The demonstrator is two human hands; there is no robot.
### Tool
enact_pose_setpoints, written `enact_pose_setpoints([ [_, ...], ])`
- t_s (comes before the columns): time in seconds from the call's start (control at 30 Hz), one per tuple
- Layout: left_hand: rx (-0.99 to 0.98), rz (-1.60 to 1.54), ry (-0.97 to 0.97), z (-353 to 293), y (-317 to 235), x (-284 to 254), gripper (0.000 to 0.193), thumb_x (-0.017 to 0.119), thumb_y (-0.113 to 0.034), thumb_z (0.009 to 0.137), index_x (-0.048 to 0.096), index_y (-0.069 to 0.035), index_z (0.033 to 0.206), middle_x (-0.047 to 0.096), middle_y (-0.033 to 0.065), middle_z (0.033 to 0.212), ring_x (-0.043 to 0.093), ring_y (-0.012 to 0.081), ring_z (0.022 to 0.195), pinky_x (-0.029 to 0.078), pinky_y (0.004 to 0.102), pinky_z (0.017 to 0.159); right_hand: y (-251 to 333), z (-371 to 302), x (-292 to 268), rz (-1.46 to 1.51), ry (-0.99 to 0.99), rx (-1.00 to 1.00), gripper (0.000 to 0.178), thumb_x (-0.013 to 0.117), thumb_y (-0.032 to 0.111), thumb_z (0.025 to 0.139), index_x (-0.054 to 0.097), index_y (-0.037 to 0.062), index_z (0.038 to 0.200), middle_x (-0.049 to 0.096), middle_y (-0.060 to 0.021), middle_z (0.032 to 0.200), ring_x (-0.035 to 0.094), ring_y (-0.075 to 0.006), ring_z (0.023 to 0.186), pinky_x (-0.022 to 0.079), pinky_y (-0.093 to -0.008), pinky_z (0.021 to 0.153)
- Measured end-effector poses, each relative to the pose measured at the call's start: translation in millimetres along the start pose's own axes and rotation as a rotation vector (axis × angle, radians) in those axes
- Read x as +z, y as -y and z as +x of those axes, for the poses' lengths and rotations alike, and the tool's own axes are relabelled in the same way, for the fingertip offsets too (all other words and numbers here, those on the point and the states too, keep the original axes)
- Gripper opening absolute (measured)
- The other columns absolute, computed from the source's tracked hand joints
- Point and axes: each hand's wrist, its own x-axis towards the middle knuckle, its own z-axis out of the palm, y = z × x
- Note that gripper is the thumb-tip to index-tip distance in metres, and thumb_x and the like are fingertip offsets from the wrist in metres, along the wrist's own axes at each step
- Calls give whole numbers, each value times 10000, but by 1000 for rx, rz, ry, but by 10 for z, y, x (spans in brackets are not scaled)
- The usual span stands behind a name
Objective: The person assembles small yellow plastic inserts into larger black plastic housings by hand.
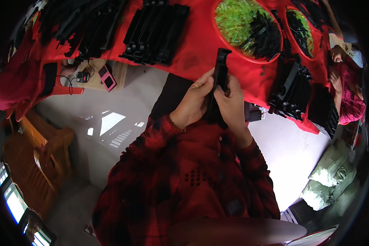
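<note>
Between my two hands is a long black plastic part (221, 69) with a hooked upper end, held upright at the near edge of the red-covered table (192, 53). My left hand (194, 100) wraps its fingers round the part's left side. On the other side my right hand (232, 100) grips it, thumb pressed against its face. The lower end is partly hidden by my hands and dark against my clothing. Similar black parts lie in a row (156, 33) on the table beyond my left hand, and another stack (293, 90) is to the right.
A round red tray (218, 33) at the far side holds green-yellow translucent pieces and small black strips; a second such tray (311, 51) is beside it. More black parts (90, 28) fill the far left. Another person (348, 90) is at the right. A wooden chair (41, 164) stands left.
</note>
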Motion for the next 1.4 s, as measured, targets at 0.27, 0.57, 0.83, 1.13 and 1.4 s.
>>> enact_pose_setpoints([
  [0.27, 7, 119, -73, -53, -7, 19, 435, 458, -209, 1082, 442, -74, 1495, 581, 33, 1348, 544, 156, 1252, 422, 325, 1095, -14, 2, -22, 173, 27, 81, 214, 652, 83, 934, 582, -8, 1114, 617, -24, 884, 544, -73, 778, 468, -253, 681],
  [0.57, 64, 122, -51, 5, -17, -61, 438, 442, -231, 1086, 442, -52, 1485, 595, 44, 1323, 565, 147, 1213, 435, 314, 1071, -28, 58, -75, 179, 181, 81, 224, 625, 35, 902, 523, 3, 1099, 538, -34, 893, 499, -81, 763, 443, -254, 681],
  [0.83, 39, 93, -92, 145, -120, -102, 476, 399, -344, 1090, 430, -59, 1470, 601, 72, 1286, 610, 176, 1074, 504, 314, 934, 143, 140, -308, 4, 190, -141, 541, 672, 87, 915, 459, 6, 1405, 601, -173, 1156, 623, -221, 1004, 509, -321, 855],
  [1.13, -193, -4, -31, 179, -191, -103, 576, 410, -467, 1067, 426, -73, 1486, 593, 82, 1308, 614, 182, 1000, 520, 321, 857, 77, 998, -905, -586, -482, -392, 202, 677, 76, 913, 652, 14, 1105, 652, -119, 898, 654, -250, 729, 538, -365, 655],
  [1.4, -209, 48, -5, 194, -200, -140, 547, 353, -457, 1086, 464, -72, 1458, 613, 87, 1305, 632, 181, 1009, 515, 322, 865, -87, 1143, -804, -1095, -540, -444, 300, 707, 239, 908, 624, 62, 1135, 610, -142, 989, 678, -341, 744, 567, -419, 630],
])
